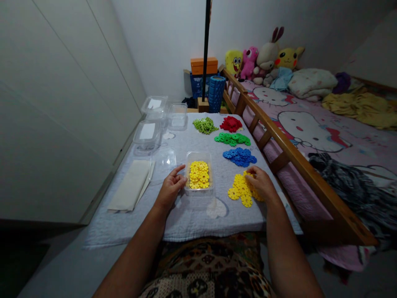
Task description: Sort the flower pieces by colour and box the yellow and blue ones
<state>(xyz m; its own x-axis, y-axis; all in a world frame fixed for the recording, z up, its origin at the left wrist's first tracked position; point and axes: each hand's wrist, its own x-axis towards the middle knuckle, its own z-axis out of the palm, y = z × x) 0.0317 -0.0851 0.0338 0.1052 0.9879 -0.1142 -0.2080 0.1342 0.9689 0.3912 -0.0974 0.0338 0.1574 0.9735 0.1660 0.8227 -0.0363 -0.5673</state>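
Observation:
A clear plastic container (211, 165) holds several yellow interlocking discs (199, 175) with notched edges. At its left side rests my left hand (172, 186), its fingers apart and the fingertips against or very near the wall. On the right, a loose pile of yellow interlocking discs (241, 188) lies on the cloth. Over that pile my right hand (261, 182) has its fingers bent together, closed on a yellow disc at the pile's upper edge. The hand hides part of the pile and most of what the fingertips hold.
Beyond the yellow pile lie blue (240, 156), green (232, 139), red (231, 123) and light-green discs (204, 125). At left are a clear lid (164, 159), folded paper (130, 186) and clear containers (147, 134). A wooden bed rail (276, 140) borders the table's right.

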